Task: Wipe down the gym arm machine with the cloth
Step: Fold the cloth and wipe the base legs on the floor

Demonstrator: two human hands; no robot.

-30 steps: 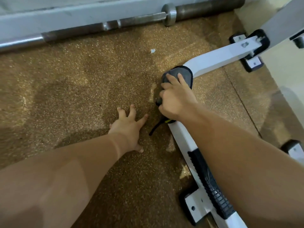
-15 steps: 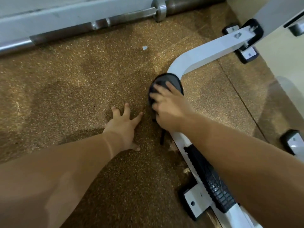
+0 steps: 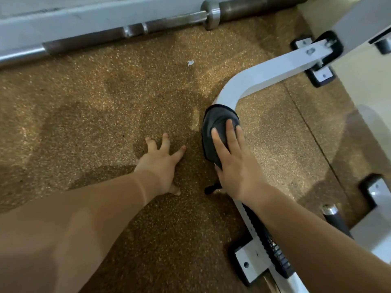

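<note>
We press right hand (image 3: 239,166) flat, fingers (image 3: 230,132) straight and together, on dark cloth (image 3: 215,125) over white frame (image 3: 264,72) bend. Left hand (image 3: 160,166) beside frame, fingers spread on floor (image 3: 84,106).

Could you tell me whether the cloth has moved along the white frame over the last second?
Yes. The cloth under the right hand has slid back from the frame's curved bend toward the black ribbed tread, nearer the person.
</note>
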